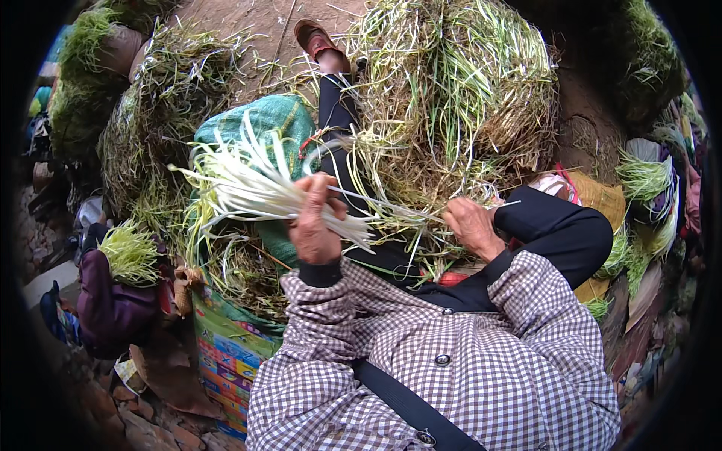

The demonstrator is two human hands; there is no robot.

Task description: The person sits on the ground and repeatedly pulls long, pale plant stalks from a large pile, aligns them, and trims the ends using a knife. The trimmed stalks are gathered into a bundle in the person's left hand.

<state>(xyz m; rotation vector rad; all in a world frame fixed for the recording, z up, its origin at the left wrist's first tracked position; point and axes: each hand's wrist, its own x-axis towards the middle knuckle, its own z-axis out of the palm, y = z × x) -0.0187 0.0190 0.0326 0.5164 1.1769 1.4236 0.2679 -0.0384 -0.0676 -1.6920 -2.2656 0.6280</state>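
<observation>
My left hand (317, 217) is closed around a bundle of pale stalks (242, 183), likely blanched chives. Their yellowish tips fan out to the left, and the white ends stick out below my fingers. A single thin stalk (389, 204) runs from beside my left hand to the pinched fingertips of my right hand (472, 225). What lies inside the right palm is hidden. Beyond both hands rises a big heap of green and straw-coloured stalks (445, 96). The green woven sack (265, 115) lies behind the bundle, next to my outstretched leg.
Another stalk heap (163, 107) stands at upper left. A colourful printed sack (228, 361) is by my left side. At far left, a person in a purple sleeve (110, 299) sits near green stalks (131, 253). More bundles (646, 175) and a yellow sack (601, 197) are at right.
</observation>
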